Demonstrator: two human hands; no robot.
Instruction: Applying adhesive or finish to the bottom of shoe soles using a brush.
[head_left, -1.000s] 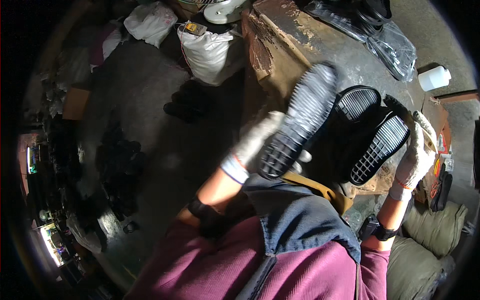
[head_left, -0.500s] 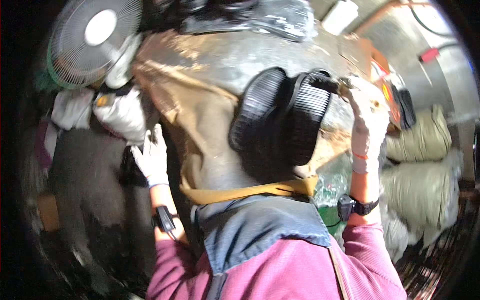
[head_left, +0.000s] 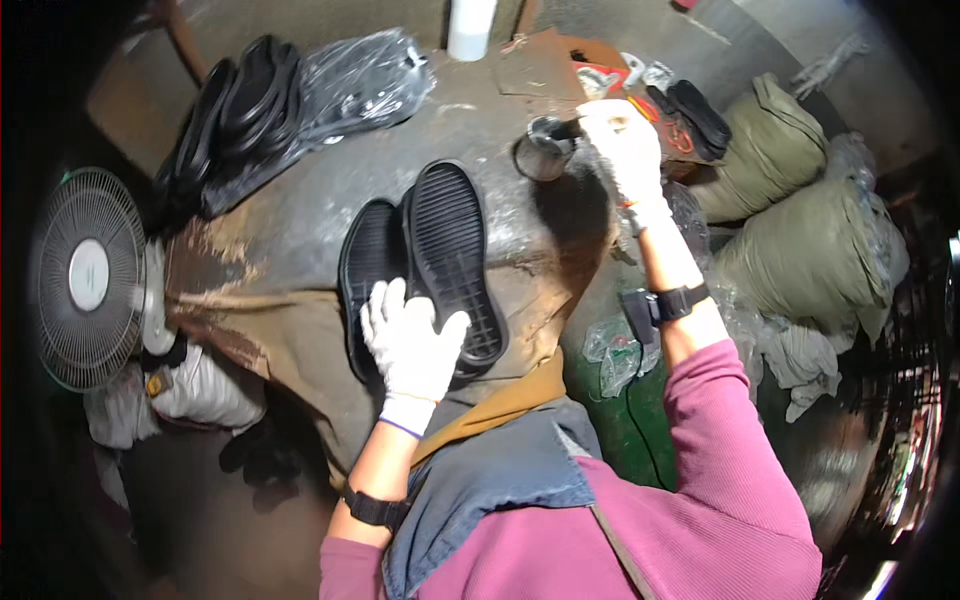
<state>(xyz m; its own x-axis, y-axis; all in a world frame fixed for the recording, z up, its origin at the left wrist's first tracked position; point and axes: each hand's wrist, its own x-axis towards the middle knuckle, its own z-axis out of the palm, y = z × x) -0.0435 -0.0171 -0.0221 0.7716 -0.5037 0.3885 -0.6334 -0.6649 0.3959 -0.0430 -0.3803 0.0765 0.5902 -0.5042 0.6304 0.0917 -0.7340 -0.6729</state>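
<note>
Two black ribbed shoe soles [head_left: 450, 230] lie side by side on the cloth-draped work surface in front of me. My left hand [head_left: 408, 345], in a white glove, is over their near part with fingers spread; the fingers lie over the left sole and the thumb reaches the right one. My right hand [head_left: 625, 150], also gloved, is at the far right, closed around a brush whose bristles I cannot see. Just left of it stands a dark metal can [head_left: 546, 148], and the brush end seems to be at its rim.
More black soles [head_left: 262, 95] and a clear plastic bag [head_left: 365, 80] lie at the back left. A fan [head_left: 90, 275] stands at the left. Stuffed green sacks [head_left: 810, 260] line the right side. A white cylinder [head_left: 470, 30] stands at the back, near dark insoles [head_left: 700, 120].
My left hand has come from the left side onto the soles. My right hand has moved the brush away from the soles to the can. The view has turned.
</note>
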